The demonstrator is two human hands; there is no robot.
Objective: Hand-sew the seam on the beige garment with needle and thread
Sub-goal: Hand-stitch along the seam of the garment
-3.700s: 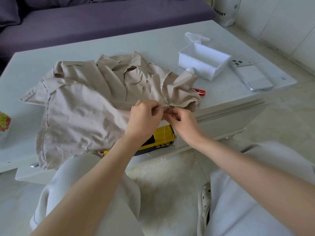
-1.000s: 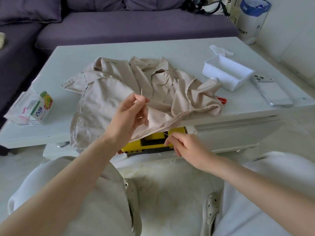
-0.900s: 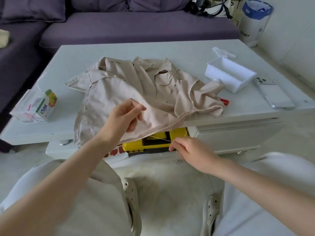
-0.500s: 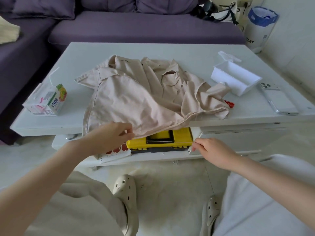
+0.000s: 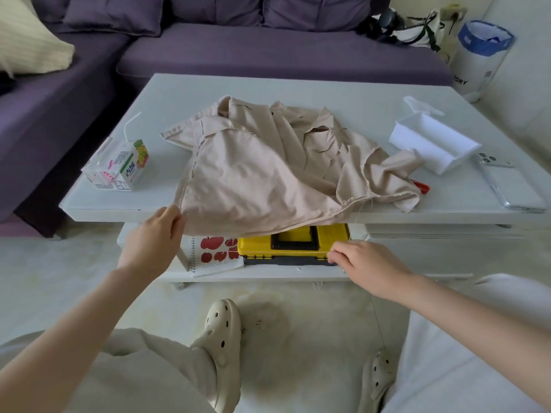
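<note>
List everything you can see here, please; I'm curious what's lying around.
beige garment: one, beige, crumpled on the table, near edge hanging over
table: one, white, before the sofa
drink carton: one, white with colourful print, table's left side
open box: one, white, table's right side
phone: one, silvery, table's far right
red item: one, red, peeking from under the garment's right end
toolbox: one, yellow and black, on the lower shelf
notebook: one, white with red apples, left of the toolbox
sofa: one, purple, behind the table
cushion: one, cream, sofa's left
bin: one, white with blue liner, far right
clogs: two, cream, worn by the person
left hand: one, gripping the garment's near-left hem
right hand: one, curled at the toolbox's front-right corner
</note>
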